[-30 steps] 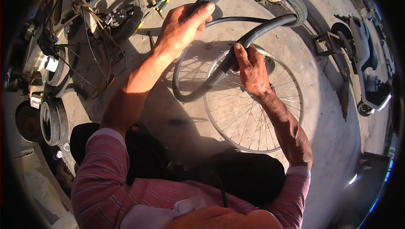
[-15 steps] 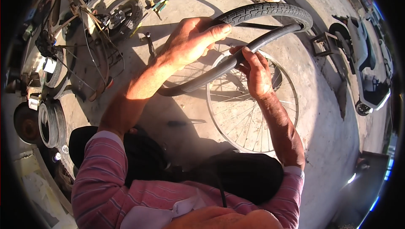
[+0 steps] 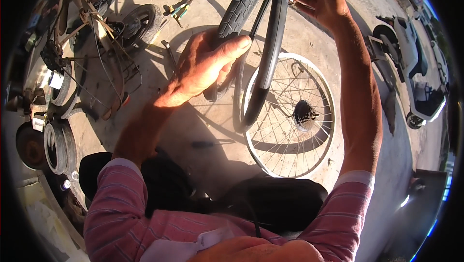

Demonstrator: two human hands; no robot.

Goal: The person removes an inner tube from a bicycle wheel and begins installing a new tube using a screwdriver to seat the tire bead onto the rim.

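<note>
Black, block-treaded rubber tire point(image 3: 244, 8) rises in front of you, grasped by your left hand point(image 3: 205, 64), with the thumb pressed along it. Smooth black rubber length point(image 3: 273, 44) hangs just right of it; whether the two join, you cannot tell. Your right hand point(image 3: 326, 3) is empty, its fingers spread near that length's upper part. Below lies a silver spoked wheel point(image 3: 304, 116) on the pale concrete floor point(image 3: 212, 122). Farther off are green-handled pliers point(image 3: 180, 11) and a white scooter point(image 3: 416, 64).

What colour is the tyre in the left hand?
The tyre is dark grey to black; the head view shows it best.
</note>
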